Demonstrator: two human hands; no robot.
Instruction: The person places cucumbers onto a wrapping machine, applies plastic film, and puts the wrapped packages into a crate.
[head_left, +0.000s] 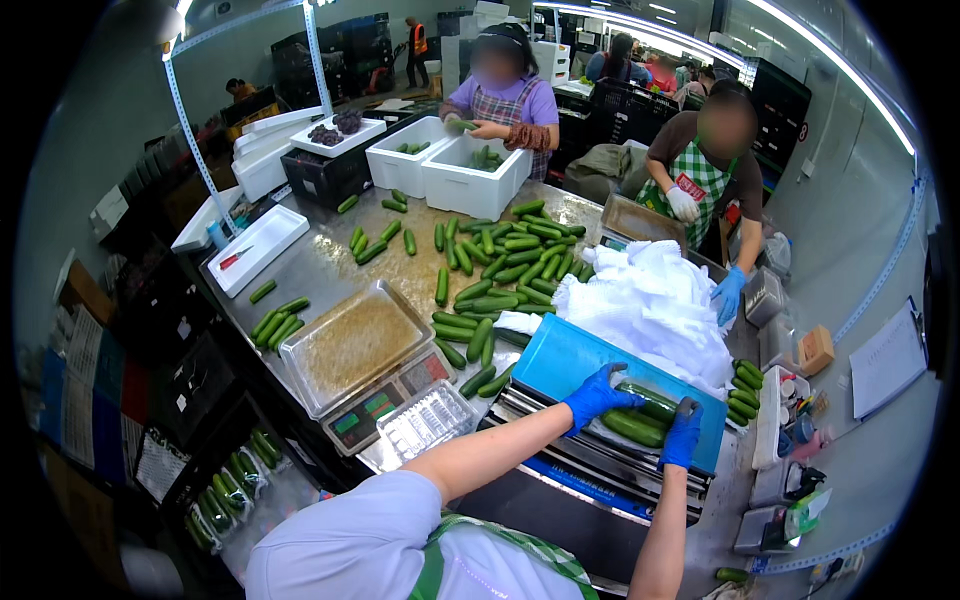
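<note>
My left hand (598, 397), in a blue glove, grips the left end of a pack of cucumbers (641, 416). Gloved in blue too, my right hand (682, 435) holds the pack's right end. The cucumbers lie side by side over the blue top of a film wrapping machine (555, 352). Behind the machine is a heap of white foam netting (645, 300). Many loose cucumbers (517, 262) are spread on the metal table (330, 232). Left of the machine stand a weighing scale (356, 349) with a steel pan and a stack of clear plastic trays (427, 420).
Two people stand across the table, one behind white foam boxes (476, 180), the other by a second scale (641, 221). A foam tray (259, 251) holds a red-handled knife (236, 257). Packed cucumbers (229, 491) fill a crate at lower left. Bins (766, 420) line the right edge.
</note>
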